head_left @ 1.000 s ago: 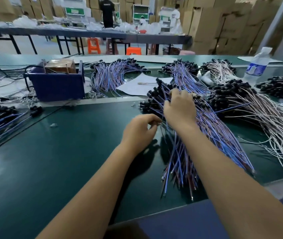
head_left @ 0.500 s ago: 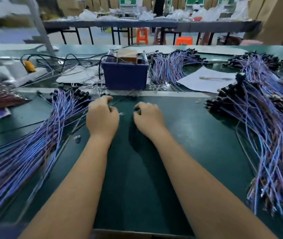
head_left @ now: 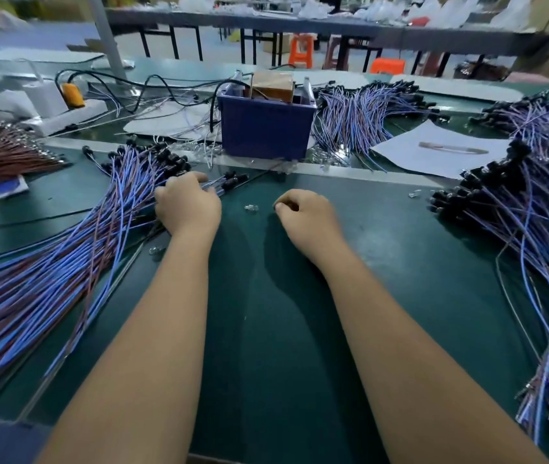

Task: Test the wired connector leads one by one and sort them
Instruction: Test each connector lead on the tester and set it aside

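Two bare forearms are extended over a dark green worktop [head_left: 283, 329]. The left hand [head_left: 187, 204] is laid at the inner edge of a large fanned pile of blue and brown wired connector leads [head_left: 48, 283], and its fingers [head_left: 196, 178] are curled over a few lead ends whose black connectors [head_left: 234, 180] are seen just beyond the fingertips; whether a single lead is actually pinched cannot be told. The right hand [head_left: 306, 217] is set on bare worktop, apart from the left hand, with its fingers curled loosely inward and the thumb brought against the forefinger; whether anything thin is held there cannot be told. A small clear part [head_left: 251, 207] is seen on the worktop between the two hands, touched by neither. A second large pile of the same leads [head_left: 534, 229] is spread along the right side, with its black connectors turned toward the centre. Behind the hands, past a pale strip across the worktop, a blue plastic bin [head_left: 266, 127] is stood with a brown boxy unit [head_left: 272, 85] inside it. Another bundle of leads [head_left: 363, 112] is laid just right of the bin, and a white sheet of paper [head_left: 433, 152] beyond that. A bundle of brown wires [head_left: 1, 155] is placed at far left.
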